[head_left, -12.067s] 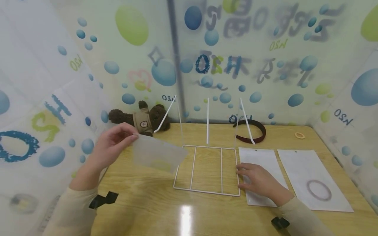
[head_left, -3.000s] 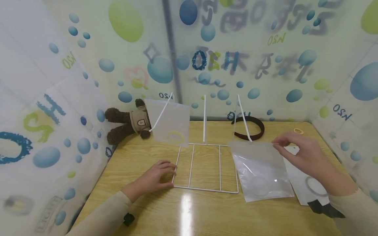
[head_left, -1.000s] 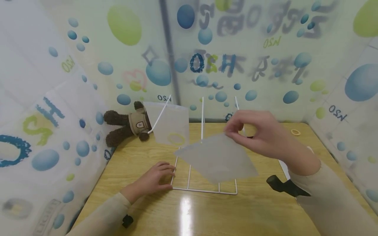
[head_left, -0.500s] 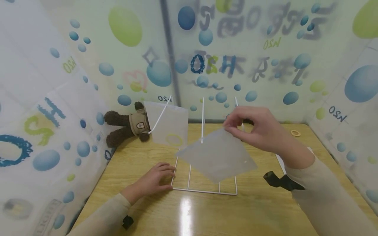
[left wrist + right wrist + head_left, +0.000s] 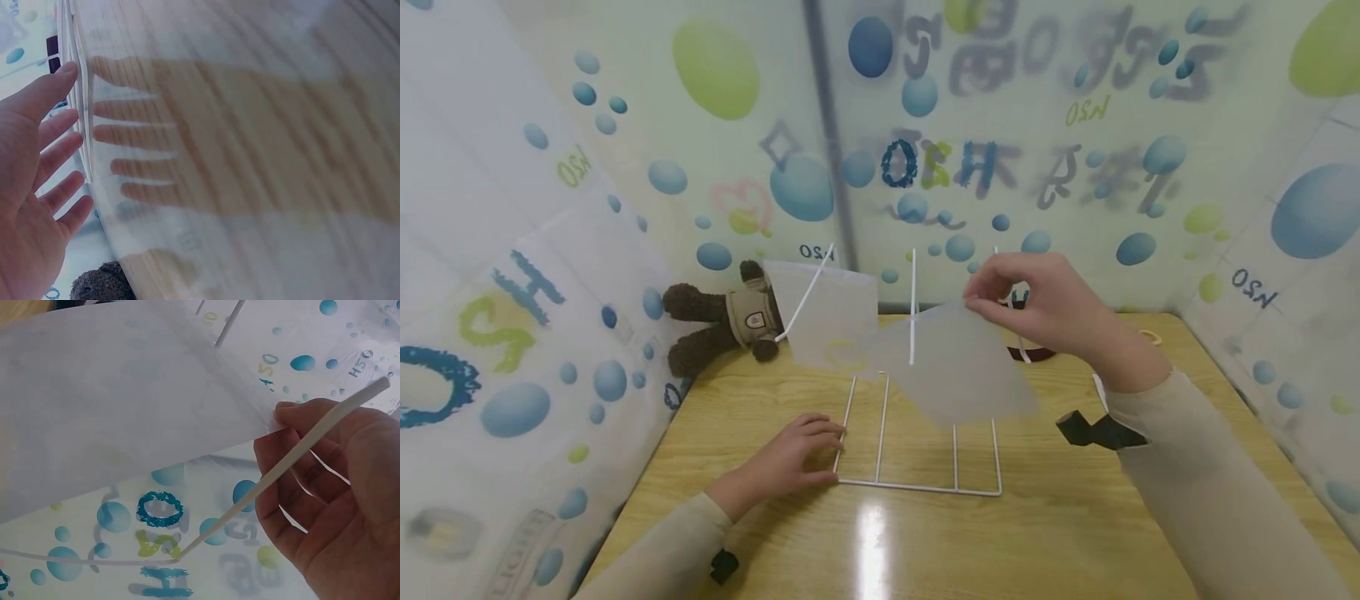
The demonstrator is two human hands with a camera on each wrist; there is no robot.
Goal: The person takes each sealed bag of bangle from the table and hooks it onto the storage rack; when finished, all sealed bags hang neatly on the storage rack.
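Note:
A white wire display rack (image 5: 917, 488) with three upward-slanting prongs stands on the table. Beside its left edge rests my left hand (image 5: 790, 454), fingers extended and touching the frame. In the left wrist view, that hand (image 5: 31, 175) has spread fingers against the white wire (image 5: 76, 94). My right hand (image 5: 1048, 304) pinches a corner of a frosted zip bag (image 5: 962, 367) at the middle prong (image 5: 913, 333). Whether the prong passes through the bag cannot be told. Another frosted bag (image 5: 831, 312), with a yellow ring inside, hangs on the left prong. In the right wrist view, a bare prong (image 5: 275, 472) crosses before the hand.
A brown teddy bear (image 5: 748, 321) lies behind the left bag. My right arm partly hides a dark headband (image 5: 1032, 354), a small tan ring (image 5: 1151, 337) and a white bag (image 5: 1100, 390) on the right. Printed panels (image 5: 1075, 167) enclose the table.
Earlier, my left hand held the yellow-ring bag, which now hangs on the rack. My right hand has lifted another bag from the table, carried it left and raised it to the middle prong.

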